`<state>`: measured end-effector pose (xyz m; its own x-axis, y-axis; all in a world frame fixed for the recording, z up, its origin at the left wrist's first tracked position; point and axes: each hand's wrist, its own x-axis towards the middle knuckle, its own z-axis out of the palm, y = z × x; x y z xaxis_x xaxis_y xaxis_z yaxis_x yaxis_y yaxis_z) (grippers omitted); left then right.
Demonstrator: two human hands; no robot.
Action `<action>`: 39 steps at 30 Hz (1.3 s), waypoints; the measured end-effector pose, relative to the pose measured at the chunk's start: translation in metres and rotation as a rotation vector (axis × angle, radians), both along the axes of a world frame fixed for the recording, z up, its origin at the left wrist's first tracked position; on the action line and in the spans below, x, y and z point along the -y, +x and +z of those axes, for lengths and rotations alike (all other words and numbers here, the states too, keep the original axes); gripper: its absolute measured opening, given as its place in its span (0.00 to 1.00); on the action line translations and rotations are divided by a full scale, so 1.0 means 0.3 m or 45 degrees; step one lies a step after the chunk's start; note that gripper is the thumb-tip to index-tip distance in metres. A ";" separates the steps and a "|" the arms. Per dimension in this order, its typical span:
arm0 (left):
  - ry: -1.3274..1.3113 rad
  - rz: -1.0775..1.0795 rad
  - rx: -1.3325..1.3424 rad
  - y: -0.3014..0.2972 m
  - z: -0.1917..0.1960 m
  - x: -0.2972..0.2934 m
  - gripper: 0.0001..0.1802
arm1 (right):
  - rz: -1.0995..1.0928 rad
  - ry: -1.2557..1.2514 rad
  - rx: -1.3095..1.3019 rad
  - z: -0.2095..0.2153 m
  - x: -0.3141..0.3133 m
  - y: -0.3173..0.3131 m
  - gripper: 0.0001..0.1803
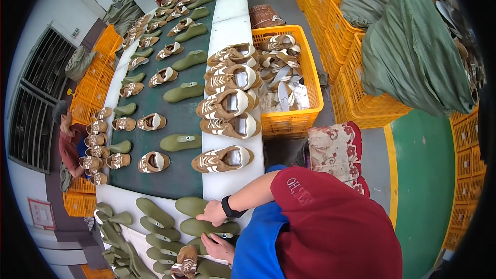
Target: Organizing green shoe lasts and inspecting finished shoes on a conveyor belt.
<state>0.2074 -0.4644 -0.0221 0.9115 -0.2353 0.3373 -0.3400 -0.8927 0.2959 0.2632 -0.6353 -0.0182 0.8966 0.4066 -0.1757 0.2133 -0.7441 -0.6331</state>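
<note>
**Conveyor belt and its white side ledges**

A dark green conveyor belt (178, 119) runs away from the viewer, carrying brown-and-white shoes (153, 161) along its left half and olive green shoe lasts (180, 142) down the middle. On the white ledge (233, 0) along its right edge, more brown shoes (223, 159) lie in a row, piled toward the far end. The near white ledge (121, 199) holds many green lasts (155, 212) close together.

Grey concrete floor (289, 0), green painted strip (423, 175), orange crates (356, 46) stacked right, barred window (36, 88) in white left wall.
</note>
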 end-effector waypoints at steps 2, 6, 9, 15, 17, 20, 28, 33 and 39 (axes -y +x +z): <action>-0.004 0.030 -0.007 0.000 -0.002 0.000 0.21 | 0.020 0.015 0.004 0.005 -0.001 0.004 0.30; -0.026 0.124 0.021 -0.007 -0.012 -0.029 0.19 | 0.101 0.071 0.018 0.014 -0.017 0.013 0.34; -0.035 0.032 0.042 0.021 -0.021 -0.011 0.18 | 0.040 0.096 -0.044 0.033 0.036 -0.023 0.40; 0.014 0.107 0.092 0.006 -0.014 -0.016 0.19 | 0.060 -0.217 -0.098 0.066 0.049 -0.008 0.44; -0.004 0.155 0.064 -0.005 -0.018 -0.029 0.20 | 0.036 -0.259 -0.063 0.072 0.050 0.038 0.43; -0.029 0.175 0.045 -0.006 -0.008 -0.023 0.21 | -0.028 -0.281 0.063 0.056 0.072 0.165 0.42; -0.023 0.183 0.048 0.015 -0.006 -0.008 0.21 | 0.016 -0.386 0.069 -0.022 0.053 0.476 0.40; -0.045 0.192 0.053 0.010 0.012 -0.002 0.20 | 0.103 -0.370 -0.006 -0.073 0.060 0.472 0.38; -0.057 0.221 0.010 0.002 0.001 -0.015 0.21 | 0.186 -0.347 0.043 -0.066 0.080 0.461 0.37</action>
